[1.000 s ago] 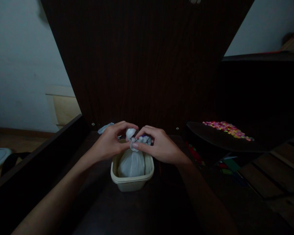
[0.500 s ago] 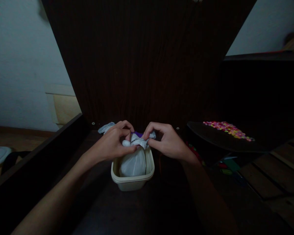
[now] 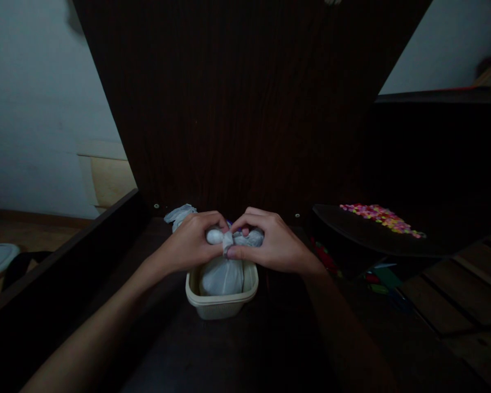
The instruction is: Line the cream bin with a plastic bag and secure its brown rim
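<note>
A cream plastic basket [image 3: 222,299] sits on the dark wooden surface in front of me. Inside it rests a full, rounded white plastic bag [image 3: 223,277], its gathered top twisted into a knot-like bunch. My left hand [image 3: 197,236] pinches this bunch from the left, with a small white bulge of plastic between thumb and fingers. From the right, my right hand [image 3: 268,240] grips the twisted plastic, its thumb pressed below the bunch. A bit of purple shows behind the fingertips. What fills the bag is hidden.
Behind the basket rises a tall dark wooden panel [image 3: 245,109]. Crumpled pale plastic [image 3: 180,214] lies left of my left hand. At the right, a dark curved shelf [image 3: 343,232] bears a heap of small colourful pieces [image 3: 382,218]. A raised dark edge [image 3: 61,251] runs along the left.
Both hands have drawn closer together over the bag. The loose, spread plastic at its top is now bunched and twisted between the fingers. The basket has stayed in place.
</note>
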`<action>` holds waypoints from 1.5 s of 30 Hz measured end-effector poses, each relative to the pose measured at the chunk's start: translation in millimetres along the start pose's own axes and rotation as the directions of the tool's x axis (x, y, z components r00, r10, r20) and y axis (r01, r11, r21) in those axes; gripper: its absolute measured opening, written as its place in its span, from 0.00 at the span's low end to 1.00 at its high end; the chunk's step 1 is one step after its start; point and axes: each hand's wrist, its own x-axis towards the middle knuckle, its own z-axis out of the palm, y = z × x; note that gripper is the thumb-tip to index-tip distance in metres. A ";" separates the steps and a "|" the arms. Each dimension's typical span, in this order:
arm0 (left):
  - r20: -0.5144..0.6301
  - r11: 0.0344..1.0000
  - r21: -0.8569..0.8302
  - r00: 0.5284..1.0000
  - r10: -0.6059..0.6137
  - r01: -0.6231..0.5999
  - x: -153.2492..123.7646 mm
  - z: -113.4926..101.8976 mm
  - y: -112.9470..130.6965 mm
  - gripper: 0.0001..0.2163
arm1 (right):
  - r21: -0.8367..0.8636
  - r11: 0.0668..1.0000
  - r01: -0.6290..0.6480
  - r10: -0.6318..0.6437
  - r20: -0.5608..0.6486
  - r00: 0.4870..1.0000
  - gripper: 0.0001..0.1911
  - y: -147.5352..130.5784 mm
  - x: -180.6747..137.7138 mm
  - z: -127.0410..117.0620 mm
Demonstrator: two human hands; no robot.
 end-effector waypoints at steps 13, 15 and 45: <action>-0.029 0.990 0.115 0.996 0.086 -0.082 -2.1 4.4 6.1 0.06 | -0.079 0.997 0.017 -0.019 -0.028 0.999 0.03 -1.7 1.6 5.7; -0.006 0.992 0.093 0.996 0.090 -0.089 -1.4 3.6 6.3 0.05 | -0.063 0.997 0.044 -0.047 -0.039 0.998 0.07 0.0 1.9 3.6; 0.257 0.994 -0.102 0.966 -0.011 0.038 -3.0 0.1 -4.6 0.08 | 0.153 0.988 0.018 0.020 -0.246 0.969 0.14 6.6 5.9 2.2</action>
